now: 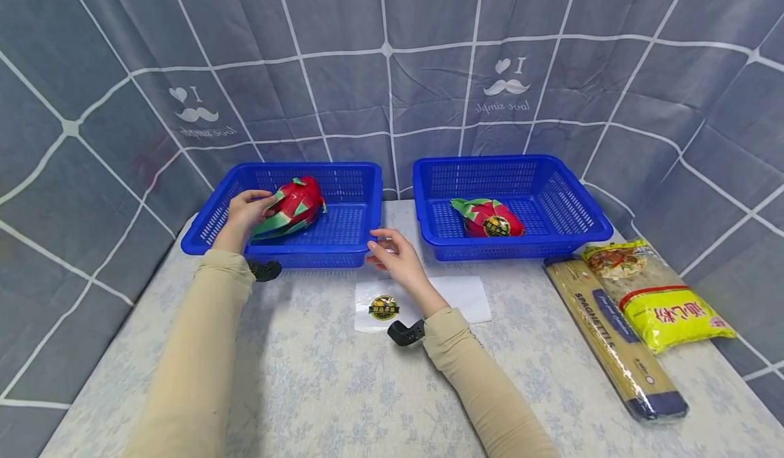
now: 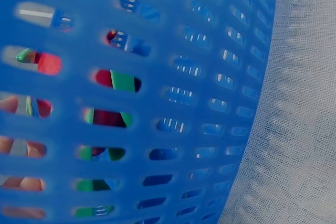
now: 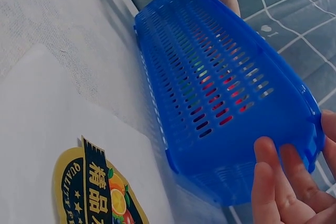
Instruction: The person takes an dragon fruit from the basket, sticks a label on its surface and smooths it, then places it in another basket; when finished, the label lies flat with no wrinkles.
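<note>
A red dragon fruit [image 1: 301, 203] with green scales and a long green tail leans in the left blue basket [image 1: 343, 248]. My left hand [image 1: 243, 214] reaches over that basket's near left side and holds the fruit near its leafy end. Slots in the basket wall [image 2: 210, 124] show parts of the left fingers [image 2: 23, 183] in the left wrist view. At the same basket's front right corner, my right hand [image 1: 397, 257] has its fingers loosely bent and spread. In the right wrist view its fingertips [image 3: 265, 148] are close to the outer wall and rim; firm contact is unclear.
To the right, another blue basket [image 1: 514, 248] holds a second dragon fruit [image 1: 493, 218] with a round label. A white sheet [image 1: 459, 298] bearing a fruit label [image 1: 384, 307] lies beneath my right wrist. Spaghetti [image 1: 612, 335] and a yellow pasta bag [image 1: 664, 301] lie at the right.
</note>
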A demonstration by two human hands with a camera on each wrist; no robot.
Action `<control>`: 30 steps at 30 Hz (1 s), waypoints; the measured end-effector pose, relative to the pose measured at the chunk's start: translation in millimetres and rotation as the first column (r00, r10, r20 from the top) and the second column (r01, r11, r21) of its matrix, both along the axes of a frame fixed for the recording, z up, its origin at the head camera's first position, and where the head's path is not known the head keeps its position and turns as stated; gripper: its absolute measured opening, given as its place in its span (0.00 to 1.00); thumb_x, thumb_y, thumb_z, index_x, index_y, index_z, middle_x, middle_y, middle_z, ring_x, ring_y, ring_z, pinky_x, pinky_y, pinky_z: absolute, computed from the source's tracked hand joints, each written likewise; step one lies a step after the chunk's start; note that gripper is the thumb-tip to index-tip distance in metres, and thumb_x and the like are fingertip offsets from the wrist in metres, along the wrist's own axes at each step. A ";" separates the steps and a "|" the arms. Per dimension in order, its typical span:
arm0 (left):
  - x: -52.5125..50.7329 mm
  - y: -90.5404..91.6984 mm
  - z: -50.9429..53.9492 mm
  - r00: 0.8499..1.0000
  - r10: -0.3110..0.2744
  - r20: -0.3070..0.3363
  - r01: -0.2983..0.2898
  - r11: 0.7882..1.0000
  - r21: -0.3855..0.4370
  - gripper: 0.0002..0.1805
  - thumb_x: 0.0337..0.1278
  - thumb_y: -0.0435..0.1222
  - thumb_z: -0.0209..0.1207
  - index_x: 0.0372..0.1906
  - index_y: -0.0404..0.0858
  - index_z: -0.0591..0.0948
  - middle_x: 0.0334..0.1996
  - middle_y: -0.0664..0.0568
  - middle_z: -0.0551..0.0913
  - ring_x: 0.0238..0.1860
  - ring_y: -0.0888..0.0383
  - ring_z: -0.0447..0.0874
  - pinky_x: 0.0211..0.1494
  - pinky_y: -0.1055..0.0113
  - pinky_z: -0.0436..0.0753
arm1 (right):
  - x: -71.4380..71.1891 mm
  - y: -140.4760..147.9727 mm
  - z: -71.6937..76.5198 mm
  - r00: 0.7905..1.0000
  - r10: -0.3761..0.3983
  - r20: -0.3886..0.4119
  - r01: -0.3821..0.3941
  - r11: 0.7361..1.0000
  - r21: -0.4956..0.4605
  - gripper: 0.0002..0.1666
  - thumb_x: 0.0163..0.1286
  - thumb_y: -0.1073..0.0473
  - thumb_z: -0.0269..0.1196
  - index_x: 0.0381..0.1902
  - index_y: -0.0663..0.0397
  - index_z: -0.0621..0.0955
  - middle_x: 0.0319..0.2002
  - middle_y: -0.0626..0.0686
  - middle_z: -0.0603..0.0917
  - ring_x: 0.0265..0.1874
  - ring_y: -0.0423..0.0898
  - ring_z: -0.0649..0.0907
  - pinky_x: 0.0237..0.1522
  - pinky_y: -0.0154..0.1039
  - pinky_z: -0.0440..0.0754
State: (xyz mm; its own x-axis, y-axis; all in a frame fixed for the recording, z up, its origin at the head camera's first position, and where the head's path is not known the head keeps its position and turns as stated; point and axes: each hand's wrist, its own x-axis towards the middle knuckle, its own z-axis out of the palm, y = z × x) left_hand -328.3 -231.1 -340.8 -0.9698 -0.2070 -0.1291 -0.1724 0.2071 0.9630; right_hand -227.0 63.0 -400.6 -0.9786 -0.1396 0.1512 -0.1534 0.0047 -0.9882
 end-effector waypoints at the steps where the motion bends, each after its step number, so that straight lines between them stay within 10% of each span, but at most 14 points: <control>1: 0.0 0.1 0.0 1.000 -0.001 0.010 0.001 1.000 -0.018 0.07 0.59 0.34 0.60 0.41 0.41 0.75 0.19 0.65 0.77 0.20 0.70 0.78 0.25 0.77 0.73 | -0.2 0.0 -0.2 1.000 0.001 0.002 -0.001 1.000 0.000 0.20 0.69 0.60 0.58 0.57 0.60 0.74 0.41 0.63 0.82 0.37 0.56 0.85 0.41 0.49 0.81; 12: -0.4 0.4 -2.4 0.996 -0.082 0.046 0.088 0.983 -0.164 0.17 0.61 0.36 0.58 0.52 0.33 0.71 0.26 0.57 0.73 0.19 0.66 0.71 0.25 0.73 0.70 | 4.1 1.0 6.0 0.999 0.038 0.015 -0.037 0.999 -0.008 0.22 0.70 0.61 0.57 0.58 0.64 0.71 0.45 0.70 0.79 0.41 0.65 0.82 0.43 0.52 0.80; 21: -3.3 17.2 -3.3 0.986 -0.094 -0.137 0.087 0.995 -0.054 0.11 0.66 0.32 0.51 0.50 0.32 0.71 0.20 0.63 0.76 0.20 0.68 0.69 0.22 0.75 0.65 | -0.7 -1.5 -5.8 1.000 0.015 0.005 -0.015 1.000 -0.013 0.20 0.70 0.60 0.57 0.57 0.60 0.73 0.42 0.66 0.81 0.39 0.61 0.84 0.38 0.44 0.82; 30: 7.9 39.5 44.3 0.950 -0.109 -0.293 0.156 0.977 0.142 0.04 0.64 0.30 0.52 0.40 0.40 0.75 0.21 0.57 0.76 0.16 0.64 0.68 0.19 0.76 0.65 | -1.6 -0.3 -5.2 0.999 -0.020 -0.033 0.021 0.999 0.032 0.20 0.69 0.58 0.59 0.56 0.60 0.74 0.45 0.64 0.80 0.40 0.61 0.83 0.41 0.48 0.81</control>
State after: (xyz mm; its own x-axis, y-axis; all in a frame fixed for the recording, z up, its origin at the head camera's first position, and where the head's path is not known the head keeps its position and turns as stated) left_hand -320.4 -191.6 -296.5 -0.9885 -0.0730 0.1327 0.1295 0.0470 0.9905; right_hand -228.6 62.7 -405.8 -0.9759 -0.1252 0.1787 -0.1849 0.0400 -0.9819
